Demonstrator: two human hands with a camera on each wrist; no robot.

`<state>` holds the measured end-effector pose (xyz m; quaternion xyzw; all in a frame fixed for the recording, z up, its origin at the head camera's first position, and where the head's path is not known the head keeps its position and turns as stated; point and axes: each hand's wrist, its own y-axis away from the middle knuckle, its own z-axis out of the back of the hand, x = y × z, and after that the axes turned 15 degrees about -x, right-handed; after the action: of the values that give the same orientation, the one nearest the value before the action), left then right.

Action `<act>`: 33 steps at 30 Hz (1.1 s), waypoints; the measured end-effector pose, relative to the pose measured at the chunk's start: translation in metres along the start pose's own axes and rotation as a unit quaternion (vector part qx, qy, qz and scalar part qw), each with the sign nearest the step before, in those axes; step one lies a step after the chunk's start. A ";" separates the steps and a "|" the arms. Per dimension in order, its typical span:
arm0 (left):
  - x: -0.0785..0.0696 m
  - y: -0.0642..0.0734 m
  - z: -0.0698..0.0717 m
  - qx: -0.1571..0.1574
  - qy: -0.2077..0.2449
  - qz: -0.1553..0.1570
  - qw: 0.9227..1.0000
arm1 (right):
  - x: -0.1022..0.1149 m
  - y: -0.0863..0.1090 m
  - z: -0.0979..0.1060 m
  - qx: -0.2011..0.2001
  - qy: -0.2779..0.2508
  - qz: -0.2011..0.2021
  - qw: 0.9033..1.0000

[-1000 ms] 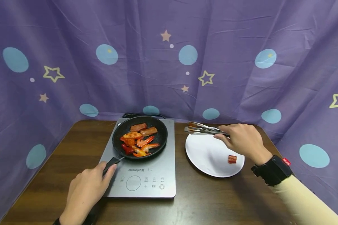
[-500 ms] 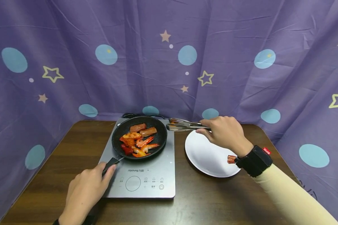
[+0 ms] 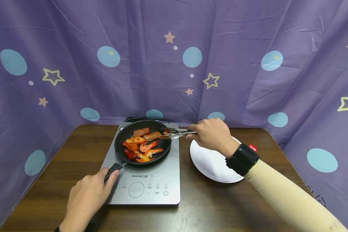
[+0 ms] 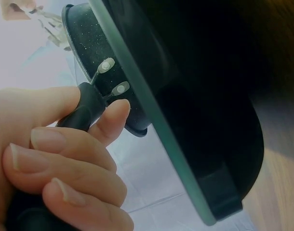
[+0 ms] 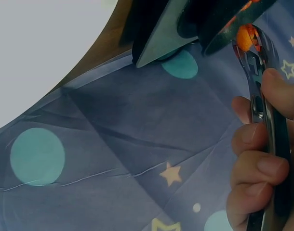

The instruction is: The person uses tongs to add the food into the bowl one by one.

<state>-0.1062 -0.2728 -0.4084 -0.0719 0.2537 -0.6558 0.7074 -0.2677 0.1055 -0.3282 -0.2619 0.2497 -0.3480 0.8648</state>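
My left hand [image 3: 88, 196] grips the black handle [image 4: 84, 108] of a dark frying pan [image 3: 163, 152], fingers curled round it. In the pan lie two brown meat pieces [image 3: 141, 132], two shrimp [image 3: 149, 146], orange-yellow glazed pieces [image 3: 134, 140] and a red piece [image 3: 129, 154]. Metal tongs [image 3: 178, 132] are held in my right hand [image 3: 213, 133], their tips over the pan's right side near the meat. An orange piece of food [image 5: 244, 38] sits between the tong tips in the right wrist view; its exact kind cannot be made out.
The pan stands on a silver induction cooker [image 3: 162, 174]. A white plate [image 3: 211, 162] lies to its right, partly behind my right hand and wrist. Black cable [image 3: 130, 119] lies behind the cooker. A purple curtain [image 3: 150, 74] borders the wooden table [image 3: 66, 151].
My right hand has carried the tongs left from above the plate to over the pan. The small meat piece on the plate is now hidden behind my right wrist. The left hand stays put.
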 end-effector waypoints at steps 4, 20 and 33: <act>0.000 0.000 0.001 0.005 -0.001 0.006 1.000 | 0.008 -0.012 -0.004 0.015 0.006 0.014 1.000; 0.000 -0.001 0.001 -0.003 -0.004 0.007 1.000 | 0.022 -0.032 -0.014 0.011 0.055 0.050 0.997; 0.000 -0.001 0.000 0.007 -0.004 0.012 1.000 | 0.036 -0.042 -0.017 0.037 0.096 0.050 0.993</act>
<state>-0.1067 -0.2725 -0.4079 -0.0662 0.2469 -0.6491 0.7165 -0.2751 0.0486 -0.3238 -0.1827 0.3311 -0.3372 0.8622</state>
